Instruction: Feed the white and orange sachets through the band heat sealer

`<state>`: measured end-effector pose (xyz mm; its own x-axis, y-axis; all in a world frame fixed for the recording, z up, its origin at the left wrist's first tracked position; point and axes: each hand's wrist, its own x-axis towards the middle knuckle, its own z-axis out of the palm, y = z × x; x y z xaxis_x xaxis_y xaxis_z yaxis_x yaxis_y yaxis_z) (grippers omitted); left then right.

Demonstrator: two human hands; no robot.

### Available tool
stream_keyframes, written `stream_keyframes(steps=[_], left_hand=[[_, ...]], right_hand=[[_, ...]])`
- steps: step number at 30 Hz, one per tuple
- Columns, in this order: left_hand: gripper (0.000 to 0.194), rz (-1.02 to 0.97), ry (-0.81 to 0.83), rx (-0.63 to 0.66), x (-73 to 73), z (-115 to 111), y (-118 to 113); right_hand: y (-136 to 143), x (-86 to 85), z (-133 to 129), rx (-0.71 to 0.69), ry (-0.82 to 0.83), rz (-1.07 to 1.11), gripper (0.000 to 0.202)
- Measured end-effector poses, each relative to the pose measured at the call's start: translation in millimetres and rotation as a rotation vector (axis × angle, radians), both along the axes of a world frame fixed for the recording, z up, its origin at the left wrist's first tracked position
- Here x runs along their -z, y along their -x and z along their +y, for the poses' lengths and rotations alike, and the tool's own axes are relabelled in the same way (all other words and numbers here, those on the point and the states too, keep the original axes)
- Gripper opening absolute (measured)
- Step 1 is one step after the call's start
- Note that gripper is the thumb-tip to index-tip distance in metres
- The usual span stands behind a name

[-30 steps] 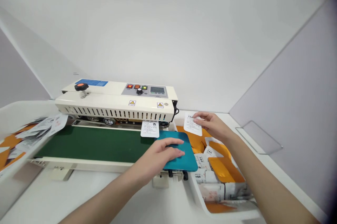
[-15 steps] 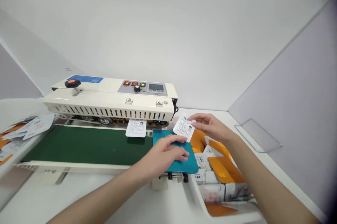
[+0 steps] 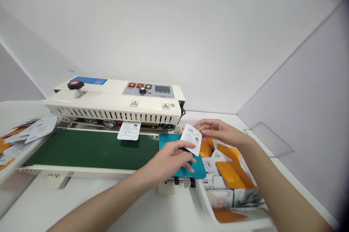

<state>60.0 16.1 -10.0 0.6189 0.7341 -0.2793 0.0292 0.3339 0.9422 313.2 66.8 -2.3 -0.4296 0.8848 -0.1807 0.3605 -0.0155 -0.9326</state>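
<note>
Packets point(image 3: 40, 130), white and orange, heap in the left bin point(image 3: 21, 110). Next stands the machine point(image 3: 117, 97), its belt point(image 3: 92, 148) along the front; a second packet point(image 3: 129, 132) pokes out from under it above the belt. The left hand point(image 3: 173, 154), fingers parted, covers some of the teal plate point(image 3: 200, 172) and overlaps the held packet point(image 3: 192, 135); whether it grips, I cannot tell. The right hand point(image 3: 218, 131) pinches that packet's upper right edge, over the plate. The right bin point(image 3: 240, 226) holds more, partly behind the forearm point(image 3: 280, 184); beyond is a wire frame point(image 3: 278, 137).
</note>
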Motion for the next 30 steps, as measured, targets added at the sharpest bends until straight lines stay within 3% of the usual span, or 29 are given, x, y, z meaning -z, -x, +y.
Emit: stream_keyframes(steps=[3, 8, 15, 19, 23, 30], left_hand=[[0.032, -0.016, 0.019, -0.03, -0.2, -0.5, -0.7], [0.03, -0.06, 0.049, -0.041, 2.4, -1.1, -1.6], [0.03, -0.094, 0.081, -0.059, 7.3, 0.9, -3.0], [0.031, -0.095, 0.096, -0.06, 6.1, 1.1, -2.3], [0.031, -0.102, 0.1, -0.059, 6.2, 1.9, -2.2], [0.03, -0.096, 0.114, -0.057, 6.0, 2.9, -3.1]], right_hand=[[-9.6, 1.2, 0.5, 0.005, 0.012, -0.16, 0.034], [-12.5, 14.4, -0.9, -0.272, 0.216, -0.419, 0.027], [9.5, 13.6, -10.6, -0.516, 0.26, -0.587, 0.033], [24.2, 13.5, -19.1, -0.541, 0.163, -0.782, 0.037], [34.1, 22.6, -23.8, -0.522, 0.176, -0.892, 0.036], [29.8, 24.9, -19.1, -0.477, 0.114, -0.864, 0.022]])
